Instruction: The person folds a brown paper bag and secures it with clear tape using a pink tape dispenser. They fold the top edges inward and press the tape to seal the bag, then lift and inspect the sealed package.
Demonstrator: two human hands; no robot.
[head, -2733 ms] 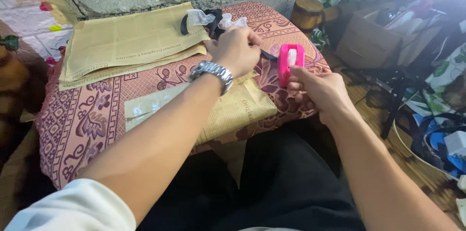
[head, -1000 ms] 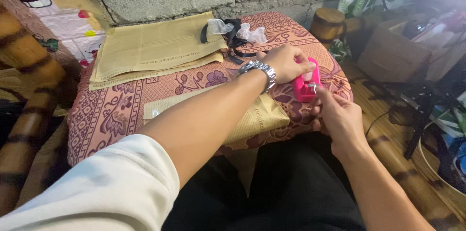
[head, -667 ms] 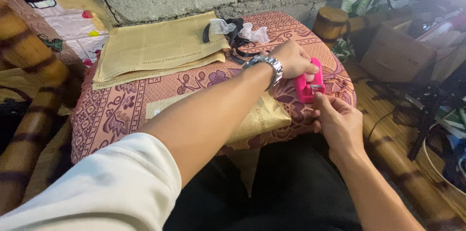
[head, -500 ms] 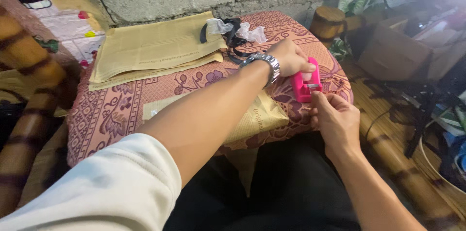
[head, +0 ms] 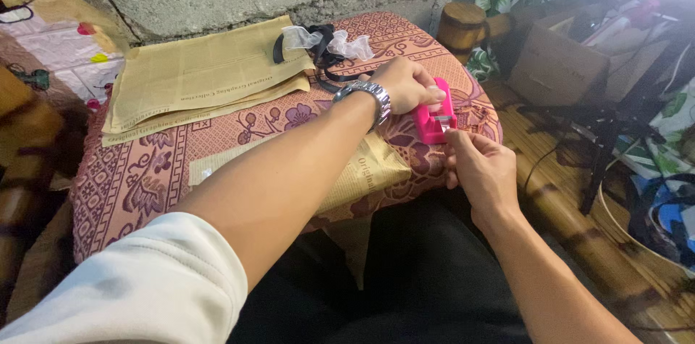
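Note:
A pink tape dispenser (head: 432, 118) stands on the patterned pink cloth (head: 145, 170) near its right edge. My left hand (head: 406, 83), with a metal watch on the wrist, rests on top of the dispenser and holds it down. My right hand (head: 479, 167) is just below the dispenser's front, thumb and forefinger pinched at the tape's end by the cutter. A tan paper-wrapped flat parcel (head: 355, 174) lies under my left forearm, mostly hidden.
A stack of tan printed paper sheets (head: 195, 73) lies at the back left. Black and clear ribbons (head: 322, 44) sit behind my left hand. A wooden stump (head: 461, 28), a cardboard box (head: 557, 62) and cables fill the floor on the right. A block wall stands behind.
My left hand left the ribbons and came down onto the pink dispenser. My right hand let go of the dispenser's body and moved to pinch the tape end. The view shifted slightly.

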